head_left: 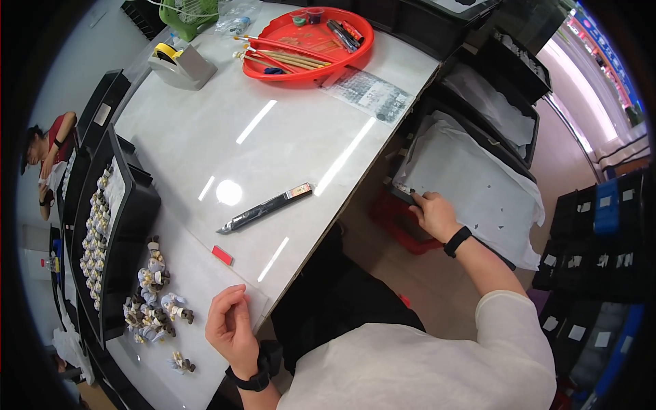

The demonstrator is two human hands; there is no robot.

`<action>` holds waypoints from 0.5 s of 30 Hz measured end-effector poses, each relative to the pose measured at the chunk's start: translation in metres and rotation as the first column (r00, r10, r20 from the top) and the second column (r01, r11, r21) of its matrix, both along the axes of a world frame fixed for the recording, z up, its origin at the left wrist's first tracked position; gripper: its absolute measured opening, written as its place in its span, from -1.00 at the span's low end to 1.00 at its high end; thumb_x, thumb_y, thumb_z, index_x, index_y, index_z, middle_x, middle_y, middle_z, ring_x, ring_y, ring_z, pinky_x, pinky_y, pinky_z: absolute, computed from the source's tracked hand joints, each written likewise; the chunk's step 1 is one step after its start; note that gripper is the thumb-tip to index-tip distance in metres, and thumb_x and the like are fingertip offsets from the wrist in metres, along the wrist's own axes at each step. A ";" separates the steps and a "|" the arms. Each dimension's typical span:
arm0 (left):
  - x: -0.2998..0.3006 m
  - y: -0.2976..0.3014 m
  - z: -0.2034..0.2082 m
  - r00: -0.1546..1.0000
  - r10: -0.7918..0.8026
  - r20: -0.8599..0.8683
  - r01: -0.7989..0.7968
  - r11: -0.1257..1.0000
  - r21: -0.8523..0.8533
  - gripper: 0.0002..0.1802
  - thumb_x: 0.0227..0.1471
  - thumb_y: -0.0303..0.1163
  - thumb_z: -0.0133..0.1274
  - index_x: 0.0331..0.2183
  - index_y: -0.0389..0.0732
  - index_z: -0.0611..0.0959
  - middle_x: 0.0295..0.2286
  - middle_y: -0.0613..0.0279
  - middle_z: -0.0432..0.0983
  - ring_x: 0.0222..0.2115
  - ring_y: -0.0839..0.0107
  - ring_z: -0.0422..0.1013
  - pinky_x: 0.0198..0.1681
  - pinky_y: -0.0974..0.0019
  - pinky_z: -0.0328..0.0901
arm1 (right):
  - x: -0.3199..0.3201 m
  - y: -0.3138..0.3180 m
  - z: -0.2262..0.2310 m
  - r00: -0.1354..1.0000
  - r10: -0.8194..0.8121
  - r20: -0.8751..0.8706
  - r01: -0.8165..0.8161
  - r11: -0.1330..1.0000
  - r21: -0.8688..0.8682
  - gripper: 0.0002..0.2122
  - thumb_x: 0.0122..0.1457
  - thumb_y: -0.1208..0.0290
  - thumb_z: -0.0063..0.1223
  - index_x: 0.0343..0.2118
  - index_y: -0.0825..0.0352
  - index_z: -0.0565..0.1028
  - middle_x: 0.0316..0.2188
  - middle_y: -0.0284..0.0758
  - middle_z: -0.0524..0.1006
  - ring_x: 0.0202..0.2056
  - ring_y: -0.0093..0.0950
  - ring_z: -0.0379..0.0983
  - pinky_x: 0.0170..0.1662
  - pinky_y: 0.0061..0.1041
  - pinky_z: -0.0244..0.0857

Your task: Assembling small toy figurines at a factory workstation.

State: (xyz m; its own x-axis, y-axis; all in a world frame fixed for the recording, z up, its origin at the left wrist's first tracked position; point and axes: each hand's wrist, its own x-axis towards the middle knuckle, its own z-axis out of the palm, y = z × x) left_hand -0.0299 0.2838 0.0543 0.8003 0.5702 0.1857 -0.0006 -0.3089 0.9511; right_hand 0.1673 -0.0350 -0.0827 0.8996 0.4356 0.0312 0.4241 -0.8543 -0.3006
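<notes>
My right hand (435, 216) is at the near left corner of a black tray (503, 254), its fingers closed over the rim. A white sheet (471, 181) lines that tray, with a few small dark bits on it. Something small and pale lies by my fingertips, too small to name. Over the table's near edge, my left hand (232, 324) is loosely closed, with its fingers curled together and nothing visible in them. Several small figurines (154, 314) in pale blue and brown are clustered left of it. Beyond it lie a small red block (222, 255) and a slim black packet (266, 208).
A long black tray (130, 198) of figurines runs along the left side. At the back stand a red tray (273, 34) of brushes and markers, a tape dispenser (184, 68) and a green fan (188, 17). Black crates (594, 205) are on the right. Another person (51, 160) is far left.
</notes>
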 end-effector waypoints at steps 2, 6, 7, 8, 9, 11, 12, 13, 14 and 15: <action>0.000 0.002 -0.001 1.000 -0.021 -0.005 0.021 0.996 0.084 -0.86 -0.10 -0.72 -0.10 -0.42 -0.39 0.51 -0.36 0.08 0.43 -0.35 0.47 0.35 -0.28 0.51 0.26 | -0.001 0.008 -0.003 0.997 -0.080 0.007 0.081 0.993 -0.081 -0.81 -0.02 0.33 -0.02 -0.37 0.32 0.44 -0.54 -0.18 0.42 -0.39 -0.23 0.37 -0.38 -0.29 0.29; -0.004 0.003 0.002 1.000 0.026 0.013 -0.027 0.998 0.050 -0.86 -0.10 -0.73 -0.11 -0.43 -0.39 0.51 -0.36 0.09 0.43 -0.35 0.45 0.35 -0.29 0.50 0.25 | 0.006 0.022 -0.011 0.998 -0.057 0.035 0.058 0.998 -0.034 -0.82 -0.03 0.35 -0.01 -0.38 0.32 0.44 -0.52 -0.17 0.43 -0.39 -0.20 0.37 -0.37 -0.27 0.28; -0.004 0.006 0.001 0.999 -0.006 0.037 0.004 0.998 0.063 -0.86 -0.12 -0.73 -0.10 -0.43 -0.38 0.52 -0.36 0.09 0.44 -0.35 0.45 0.36 -0.29 0.48 0.25 | 0.009 0.026 -0.009 0.997 -0.083 0.004 0.083 0.996 -0.028 -0.82 -0.03 0.35 -0.01 -0.39 0.33 0.44 -0.51 -0.15 0.43 -0.38 -0.18 0.36 -0.37 -0.26 0.27; -0.010 0.011 0.000 0.999 -0.014 0.053 0.009 0.997 0.082 -0.85 -0.13 -0.73 -0.10 -0.43 -0.38 0.52 -0.36 0.10 0.44 -0.35 0.44 0.36 -0.29 0.47 0.26 | 0.011 0.034 -0.008 0.996 -0.082 -0.034 0.082 0.996 -0.019 -0.82 -0.03 0.35 -0.01 -0.40 0.34 0.44 -0.50 -0.14 0.43 -0.38 -0.16 0.36 -0.36 -0.24 0.26; -0.013 0.013 -0.001 0.998 -0.031 0.049 0.027 0.996 0.085 -0.85 -0.14 -0.73 -0.09 -0.43 -0.37 0.52 -0.37 0.10 0.45 -0.35 0.42 0.37 -0.29 0.46 0.26 | 0.011 0.042 -0.006 0.991 -0.119 -0.058 0.116 0.992 -0.052 -0.82 -0.03 0.36 -0.01 -0.40 0.35 0.44 -0.50 -0.12 0.43 -0.38 -0.14 0.36 -0.36 -0.23 0.25; -0.015 0.016 -0.003 0.995 -0.095 0.043 0.088 0.987 0.138 -0.82 -0.15 -0.72 -0.09 -0.41 -0.33 0.53 -0.37 0.11 0.46 -0.36 0.41 0.38 -0.28 0.47 0.26 | 0.010 0.033 -0.019 0.991 -0.132 -0.032 0.130 0.989 -0.064 -0.82 -0.04 0.36 0.01 -0.40 0.34 0.45 -0.50 -0.10 0.43 -0.40 -0.11 0.36 -0.35 -0.20 0.22; -0.018 0.018 0.000 0.991 -0.131 0.029 0.123 0.973 0.196 -0.79 -0.15 -0.73 -0.09 -0.39 -0.31 0.54 -0.37 0.12 0.46 -0.37 0.42 0.38 -0.27 0.49 0.24 | 0.011 0.029 -0.023 0.995 -0.099 -0.032 0.097 0.994 -0.051 -0.81 -0.07 0.38 0.05 -0.37 0.32 0.46 -0.48 -0.10 0.44 -0.41 -0.10 0.36 -0.35 -0.21 0.23; -0.024 0.016 0.005 0.987 -0.159 0.013 0.152 0.962 0.229 -0.78 -0.16 -0.71 -0.06 -0.38 -0.29 0.54 -0.38 0.12 0.46 -0.39 0.37 0.39 -0.28 0.46 0.25 | 0.011 0.024 -0.026 0.993 -0.102 -0.068 0.098 0.994 -0.052 -0.71 -0.08 0.38 0.07 -0.25 0.34 0.43 -0.38 -0.07 0.44 -0.32 -0.11 0.35 -0.27 -0.23 0.23; -0.029 0.014 0.010 0.982 -0.189 -0.008 0.185 0.949 0.255 -0.77 -0.18 -0.69 -0.03 -0.37 -0.28 0.54 -0.39 0.12 0.46 -0.41 0.32 0.39 -0.29 0.43 0.26 | 0.005 0.018 -0.027 0.990 -0.049 0.131 0.062 0.993 -0.096 -0.60 -0.07 0.36 0.08 -0.13 0.36 0.36 -0.26 -0.05 0.40 -0.21 -0.12 0.30 -0.18 -0.26 0.19; -0.039 0.018 0.021 0.971 -0.237 -0.030 0.232 0.906 0.354 -0.77 -0.19 -0.66 0.00 -0.35 -0.27 0.53 -0.38 0.13 0.45 -0.41 0.28 0.38 -0.30 0.39 0.26 | 0.001 0.021 -0.020 0.968 -0.041 0.248 0.070 0.991 -0.111 -0.54 -0.05 0.32 0.07 -0.08 0.42 0.30 -0.19 -0.04 0.35 -0.13 -0.12 0.24 -0.10 -0.26 0.14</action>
